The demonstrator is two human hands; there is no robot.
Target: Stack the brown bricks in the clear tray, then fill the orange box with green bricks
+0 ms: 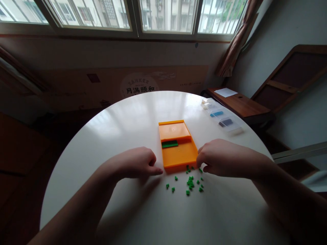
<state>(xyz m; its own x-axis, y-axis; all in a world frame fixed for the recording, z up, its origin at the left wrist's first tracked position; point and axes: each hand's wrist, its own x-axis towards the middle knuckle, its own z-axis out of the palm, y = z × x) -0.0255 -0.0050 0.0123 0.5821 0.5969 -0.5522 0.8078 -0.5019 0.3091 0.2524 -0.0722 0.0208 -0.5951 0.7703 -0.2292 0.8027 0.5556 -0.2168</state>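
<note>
An orange tray [178, 154] lies in the middle of a round white table [122, 122], with a green strip of bricks [170, 144] lying against its inner ridge. Several small green bricks [190, 182] are scattered on the table just in front of the tray. My left hand [135, 163] rests curled on the table at the tray's front left corner, one finger stretched toward it. My right hand [219, 157] sits at the tray's front right corner, fingers pinched together right at that corner and the nearest bricks. What the pinch holds is hidden.
Clear plastic bags [221, 117] with blue, dark and white pieces lie at the table's far right. Beyond them a wooden side table [240, 102] carries a sheet of paper [226, 92]. Windows and a curtain line the back wall.
</note>
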